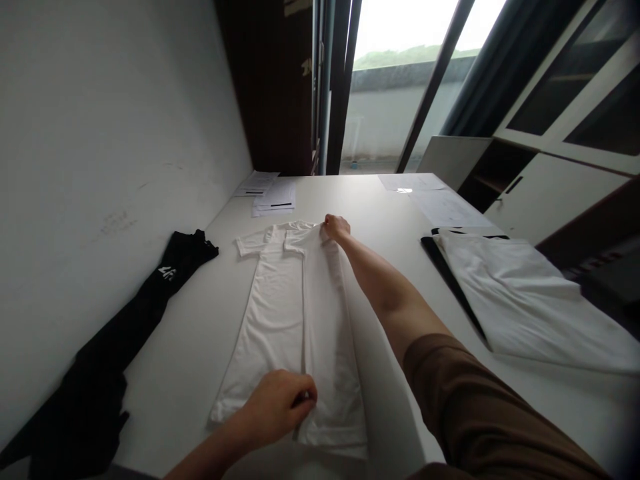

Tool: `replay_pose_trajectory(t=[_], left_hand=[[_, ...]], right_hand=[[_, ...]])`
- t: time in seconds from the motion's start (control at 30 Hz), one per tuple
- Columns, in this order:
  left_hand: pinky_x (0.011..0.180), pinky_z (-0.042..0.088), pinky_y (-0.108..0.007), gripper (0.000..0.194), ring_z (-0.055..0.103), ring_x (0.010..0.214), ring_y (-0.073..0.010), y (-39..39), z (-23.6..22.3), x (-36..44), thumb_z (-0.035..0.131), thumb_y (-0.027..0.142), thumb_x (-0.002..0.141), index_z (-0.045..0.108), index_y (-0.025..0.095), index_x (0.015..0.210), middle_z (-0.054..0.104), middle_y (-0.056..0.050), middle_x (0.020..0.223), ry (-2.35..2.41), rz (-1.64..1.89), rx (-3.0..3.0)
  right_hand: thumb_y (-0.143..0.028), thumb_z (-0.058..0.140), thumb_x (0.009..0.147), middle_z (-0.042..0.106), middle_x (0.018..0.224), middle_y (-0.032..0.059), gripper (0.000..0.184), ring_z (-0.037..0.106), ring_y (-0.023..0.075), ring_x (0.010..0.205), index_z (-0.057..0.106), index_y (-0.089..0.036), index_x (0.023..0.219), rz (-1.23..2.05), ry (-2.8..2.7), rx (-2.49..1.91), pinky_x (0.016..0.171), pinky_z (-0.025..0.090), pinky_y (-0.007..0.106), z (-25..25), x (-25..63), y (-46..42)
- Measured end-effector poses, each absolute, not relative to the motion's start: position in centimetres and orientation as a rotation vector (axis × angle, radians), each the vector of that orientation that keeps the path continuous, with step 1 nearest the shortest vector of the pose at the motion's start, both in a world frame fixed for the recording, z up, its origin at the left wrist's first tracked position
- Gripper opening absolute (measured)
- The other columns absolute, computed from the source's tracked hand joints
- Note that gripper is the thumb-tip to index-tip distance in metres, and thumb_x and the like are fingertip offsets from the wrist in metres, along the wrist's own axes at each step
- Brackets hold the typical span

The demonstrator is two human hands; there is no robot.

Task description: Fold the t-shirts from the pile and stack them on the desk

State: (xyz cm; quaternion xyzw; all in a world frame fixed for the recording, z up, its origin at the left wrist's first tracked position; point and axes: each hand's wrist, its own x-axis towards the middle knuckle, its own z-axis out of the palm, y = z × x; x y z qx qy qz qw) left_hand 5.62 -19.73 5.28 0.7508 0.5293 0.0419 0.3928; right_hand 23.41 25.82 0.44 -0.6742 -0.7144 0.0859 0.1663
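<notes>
A white T-shirt [277, 307] lies on the white table, its collar end away from me. Its right side is folded over lengthwise, so one short sleeve rests on top of the body while the other points left. My right hand [337, 227] reaches to the far shoulder, fingers closed on the fabric at the folded edge. Near the hem, my left hand [280, 403] is closed in a pinch at the inner edge of the folded-over part; its fingertips are partly hidden.
Black clothing [125, 320] with a white print lies along the wall at left. At right, a white cloth [530, 300] lies over something black. Paper sheets [275, 198] sit at the far left of the table [380, 220], and more papers [440, 203] at the far right.
</notes>
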Motion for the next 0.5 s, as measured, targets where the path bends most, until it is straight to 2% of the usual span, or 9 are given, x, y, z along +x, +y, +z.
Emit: replay_pose_trajectory(t=[0.3,0.5], left_hand=[[0.08,0.043,-0.025,0.012,0.068,0.086,-0.016,-20.3,5.1,5.9,0.067,0.03,0.092,0.075,0.028,0.101,0.076,0.003,0.093,1.378,0.101,1.884],[0.083,0.043,-0.027,0.013,0.067,0.089,-0.0173,-21.8,4.0,6.1,0.063,0.031,0.095,0.073,0.026,0.101,0.075,0.001,0.096,1.44,0.155,1.898]], right_hand=[[-0.024,0.061,0.092,0.074,0.113,0.0097,0.027,0.067,0.0226,0.099,0.074,-0.026,0.116,0.384,-1.917,-1.907,0.082,0.05,0.028,1.6,21.7,27.1],[-0.024,0.053,0.096,0.071,0.124,0.0116,0.036,0.065,0.0239,0.109,0.067,-0.023,0.13,0.447,-1.941,-1.883,0.09,0.048,0.03,1.1,20.8,26.5]])
